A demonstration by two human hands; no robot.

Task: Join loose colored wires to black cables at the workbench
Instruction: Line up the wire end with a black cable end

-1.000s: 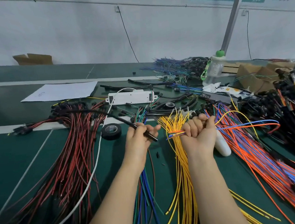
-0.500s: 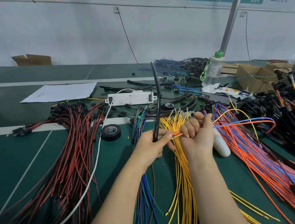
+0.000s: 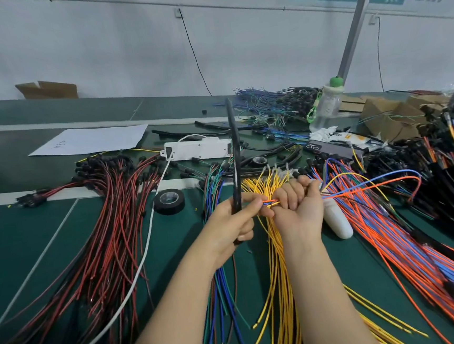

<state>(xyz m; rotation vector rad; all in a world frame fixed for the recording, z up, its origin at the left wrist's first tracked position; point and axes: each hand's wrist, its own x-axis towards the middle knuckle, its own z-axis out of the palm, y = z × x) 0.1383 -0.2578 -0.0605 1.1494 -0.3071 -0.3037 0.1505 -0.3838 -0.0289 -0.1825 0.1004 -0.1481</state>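
Colored wires [image 3: 271, 202], a thin bunch of orange, blue and yellow strands, are clenched in the right hand [image 3: 299, 209]. Their short ends poke out leftward toward the left hand [image 3: 232, 226], and their long tails loop away to the right above the orange and blue heap [image 3: 419, 251]. The left hand's fingers are curled round a black cable [image 3: 233, 149], held upright over the middle of the workbench [image 3: 21, 244], with thumb and forefinger reaching to the wire ends. Whether those ends touch the cable cannot be told.

This join looks only just begun: wires and cable are brought together, but nothing shows as seated or wrapped. The tape roll [image 3: 169, 201] lies apart, left of the hands. Much appears left to do. Yellow wires [image 3: 279, 277] fan out under the wrists, and loose red and black leads [image 3: 109, 223] cover the near left. A far bundle of blue and green leads [image 3: 272, 104] may be finished work, though that is unclear.
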